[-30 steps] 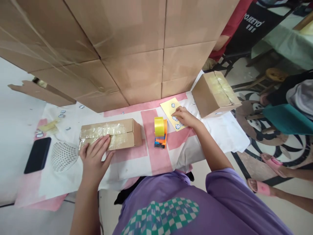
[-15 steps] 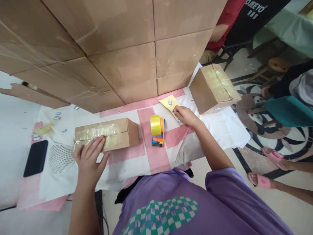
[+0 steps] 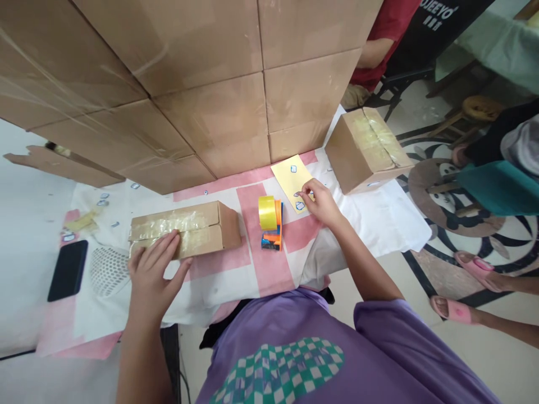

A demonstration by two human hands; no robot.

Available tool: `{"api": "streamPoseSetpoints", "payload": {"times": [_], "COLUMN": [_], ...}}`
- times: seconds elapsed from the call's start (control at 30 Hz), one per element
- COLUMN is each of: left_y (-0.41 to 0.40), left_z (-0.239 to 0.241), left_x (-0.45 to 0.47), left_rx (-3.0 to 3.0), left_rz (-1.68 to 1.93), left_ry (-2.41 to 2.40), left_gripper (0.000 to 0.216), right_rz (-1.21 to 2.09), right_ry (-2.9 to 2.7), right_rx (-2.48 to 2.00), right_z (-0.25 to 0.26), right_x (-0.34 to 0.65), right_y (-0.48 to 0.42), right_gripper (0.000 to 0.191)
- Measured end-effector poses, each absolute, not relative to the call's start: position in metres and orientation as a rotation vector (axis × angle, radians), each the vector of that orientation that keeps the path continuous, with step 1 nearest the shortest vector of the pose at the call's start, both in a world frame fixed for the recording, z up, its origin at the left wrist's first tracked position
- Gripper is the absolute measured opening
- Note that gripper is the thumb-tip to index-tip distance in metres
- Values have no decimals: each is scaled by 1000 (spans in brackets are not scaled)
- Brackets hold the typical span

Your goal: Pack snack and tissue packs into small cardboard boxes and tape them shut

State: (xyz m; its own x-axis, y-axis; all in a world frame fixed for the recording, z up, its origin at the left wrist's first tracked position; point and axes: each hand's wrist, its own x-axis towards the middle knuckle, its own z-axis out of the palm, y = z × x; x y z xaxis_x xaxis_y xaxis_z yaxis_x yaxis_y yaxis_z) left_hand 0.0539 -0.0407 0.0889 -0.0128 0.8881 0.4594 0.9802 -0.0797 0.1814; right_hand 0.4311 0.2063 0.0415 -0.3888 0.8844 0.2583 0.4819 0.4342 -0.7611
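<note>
1. the taped box [image 3: 197,224] lies at 9 o'clock of the tape dispenser [image 3: 270,221], its long axis running 9 to 3 o'clock.
2. the left hand [image 3: 154,269] lies flat on it, fingers spread, hiding its near left corner.
3. the right hand [image 3: 322,199] pinches a sticker [image 3: 297,194] on the yellow sheet [image 3: 288,174], whose long axis runs 11 to 5 o'clock.
4. the sticker is too small to make out, and the sheet's 5 o'clock corner is covered.
</note>
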Motion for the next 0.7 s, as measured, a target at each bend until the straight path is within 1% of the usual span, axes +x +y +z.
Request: {"api": "streamPoseSetpoints", "payload": {"times": [0.07, 0.17, 0.23, 0.3, 0.4, 0.47, 0.53, 0.6, 0.63, 0.7], "left_y": [-39, -36, -32, -28, -28, -31, -36, -40, -42, -44], "left_z": [106, 132, 144, 151, 152, 149, 145, 141, 140, 140], "left_x": [70, 108, 134, 151, 154, 149, 142, 138, 136, 135], "left_rx": [-2002, -1974, -2064, -2098, -2020, -1981, -1928, -1890, -1890, -1915], "left_rz": [-772, -1092, -1302, -1432, -1550, -1634, -1718, -1748, -1731, -1664], "left_ry": [-1967, -1983, -2085, -2193, -2311, -2419, -2511, -2526, -2510, -2466], "left_gripper": [47, 31, 32, 28, 8, 10, 11, 11, 11, 11], "right_rz": [965, 1302, 1509, 1680, 1843, 1730, 1392, 1041, 929, 834], "right_ry": [-1790, -1584, -1547, -1537, -1528, -1533, -1601, -1729, -1798, -1888], "right_rx": [-1056, -870, -734, -634, -560, -601, -644, -588, -534, -444], "right_z": [62, 99, 119, 130, 128, 121, 115, 112, 111, 110], "right_x": [414, 379, 354, 332, 307, 296, 290, 288, 288, 287], "right_y": [181, 135, 108, 90, 75, 70, 64, 58, 56, 53], "right_gripper": [17, 21, 22, 24, 26, 19, 15, 12, 10, 13]}}
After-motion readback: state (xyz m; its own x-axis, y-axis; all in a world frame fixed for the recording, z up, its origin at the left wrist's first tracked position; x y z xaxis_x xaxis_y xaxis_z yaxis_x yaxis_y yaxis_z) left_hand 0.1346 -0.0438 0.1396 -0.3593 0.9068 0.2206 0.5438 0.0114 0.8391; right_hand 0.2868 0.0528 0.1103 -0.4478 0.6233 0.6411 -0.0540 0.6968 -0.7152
